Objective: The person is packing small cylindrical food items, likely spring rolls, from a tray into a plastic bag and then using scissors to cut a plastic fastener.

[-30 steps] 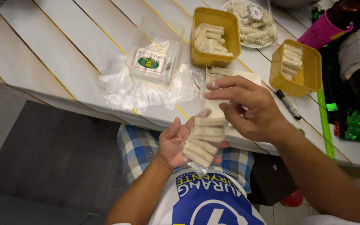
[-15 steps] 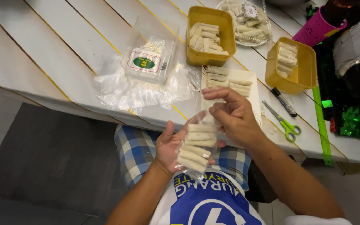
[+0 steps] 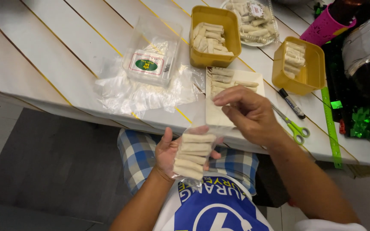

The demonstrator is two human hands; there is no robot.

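My left hand (image 3: 173, 150), palm up over my lap, holds a clear plastic bag of pale rolled pastries (image 3: 192, 155) stacked in a row. Just above it hovers my right hand (image 3: 248, 114), fingers curled and pinching the bag's upper edge, over the near end of a white tray (image 3: 219, 115) that carries a few more rolls at its far end.
On the white slatted table (image 3: 65, 64) lie a pile of clear bags with labelled packs (image 3: 148, 70), two yellow tubs of rolls (image 3: 213, 36) (image 3: 298, 64), a clear box of rolls (image 3: 253, 19), a black marker (image 3: 291, 102), green-handled scissors (image 3: 294, 126) and a green ruler (image 3: 330, 124).
The left hand with the bag of rolls has dropped slightly toward my lap. The right hand has lifted off the rolls and now pinches the bag's top edge over the tray.
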